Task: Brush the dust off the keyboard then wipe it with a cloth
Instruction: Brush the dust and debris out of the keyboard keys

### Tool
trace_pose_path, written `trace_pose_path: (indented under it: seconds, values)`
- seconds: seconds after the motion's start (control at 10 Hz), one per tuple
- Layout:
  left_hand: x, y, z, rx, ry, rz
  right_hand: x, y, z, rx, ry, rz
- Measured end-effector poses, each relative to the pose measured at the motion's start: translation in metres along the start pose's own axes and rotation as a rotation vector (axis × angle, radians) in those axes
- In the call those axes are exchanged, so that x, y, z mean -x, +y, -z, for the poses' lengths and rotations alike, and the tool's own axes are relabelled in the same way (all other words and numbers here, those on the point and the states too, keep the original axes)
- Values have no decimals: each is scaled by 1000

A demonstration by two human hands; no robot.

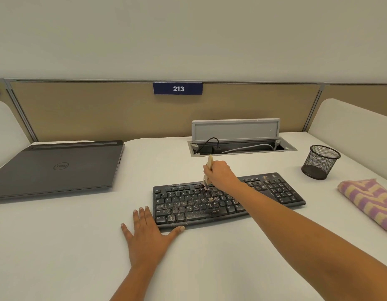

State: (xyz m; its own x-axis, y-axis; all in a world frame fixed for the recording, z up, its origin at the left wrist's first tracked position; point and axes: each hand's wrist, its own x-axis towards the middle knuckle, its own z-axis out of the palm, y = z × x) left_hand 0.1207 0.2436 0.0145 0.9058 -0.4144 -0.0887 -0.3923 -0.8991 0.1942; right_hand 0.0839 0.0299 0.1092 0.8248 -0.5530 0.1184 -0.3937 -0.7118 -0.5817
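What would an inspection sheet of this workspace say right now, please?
Surface: pale desk, dust specks beside the keyboard.
Job's things: keyboard speckled with dust; brush, bristles on its upper rows; striped cloth at right, untouched.
Clutter: closed laptop at left; mesh pen cup at right.
Hands: left hand flat on the desk, thumb at the keyboard's near edge; right hand grips the brush.
Cables: black cable and grey cable in the open cable tray.
Surroundings: tan partition with sign 213.
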Motion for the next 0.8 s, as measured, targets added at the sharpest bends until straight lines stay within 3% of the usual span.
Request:
trace_pose_path:
  seconds: [0.3, 0.5, 0.8]
  values:
    - [-1, -1, 0, 12, -8, -2, -5, -1, 5, -76, -25, -34]
    - [0, -1, 1, 26, -13, -5, -3, -3, 7, -265, -209, -8]
    - [0, -1, 1, 22, -22, -8, -2, 18, 36, -35, -302, -8]
